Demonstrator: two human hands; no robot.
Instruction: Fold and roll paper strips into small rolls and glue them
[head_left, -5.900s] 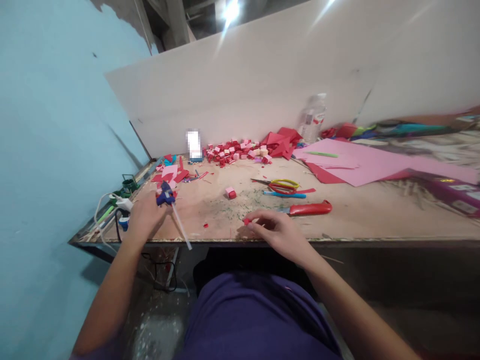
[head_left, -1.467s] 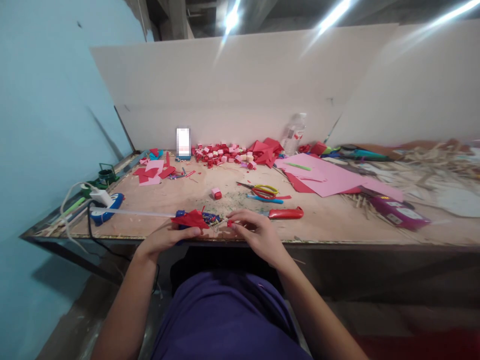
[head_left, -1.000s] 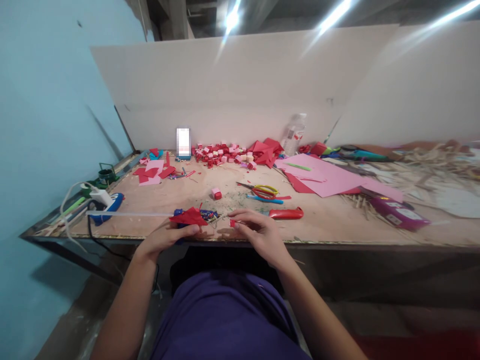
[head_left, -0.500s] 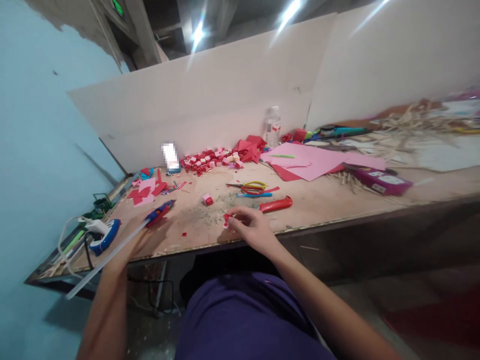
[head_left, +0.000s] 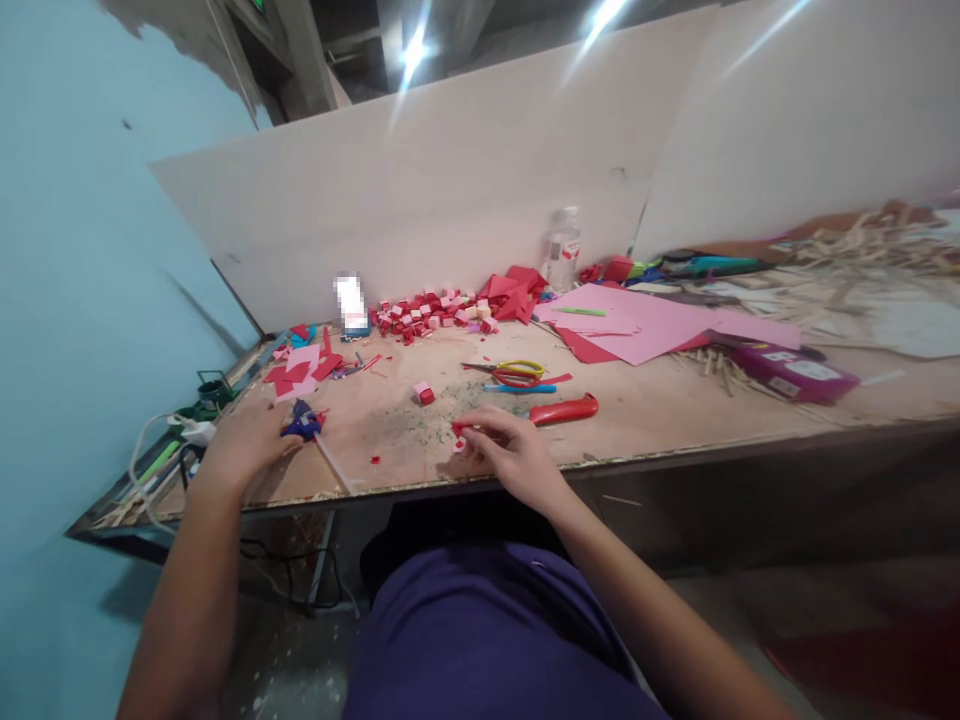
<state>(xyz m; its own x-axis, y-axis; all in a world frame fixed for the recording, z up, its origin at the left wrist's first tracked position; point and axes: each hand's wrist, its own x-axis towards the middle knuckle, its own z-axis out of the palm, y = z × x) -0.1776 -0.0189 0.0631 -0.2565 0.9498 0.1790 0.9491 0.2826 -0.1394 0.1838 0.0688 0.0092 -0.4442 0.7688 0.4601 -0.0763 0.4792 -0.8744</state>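
At the left of the table, my left hand (head_left: 251, 445) is closed at the blue glue gun (head_left: 304, 422), its fingers partly hidden. A long translucent glue stick (head_left: 333, 462) extends from the gun toward the table's front edge. My right hand (head_left: 510, 450) pinches a small red and pink folded paper piece (head_left: 457, 432) near the front edge. Between the hands, farther back, sits a pink and red paper cube (head_left: 424, 393). A small red scrap (head_left: 376, 460) lies nearer the edge.
Scissors (head_left: 517, 373), a blue pen (head_left: 517, 389) and a red-handled cutter (head_left: 564, 409) lie beyond my right hand. Many small paper cubes (head_left: 431, 315) are heaped at the back. Pink sheets (head_left: 645, 320), a bottle (head_left: 564, 248) and a purple box (head_left: 793, 372) stand or lie rightward.
The glue gun has swung round with my left hand, so its stick now points to the lower right instead of the lower left. My right hand still pinches the paper piece.
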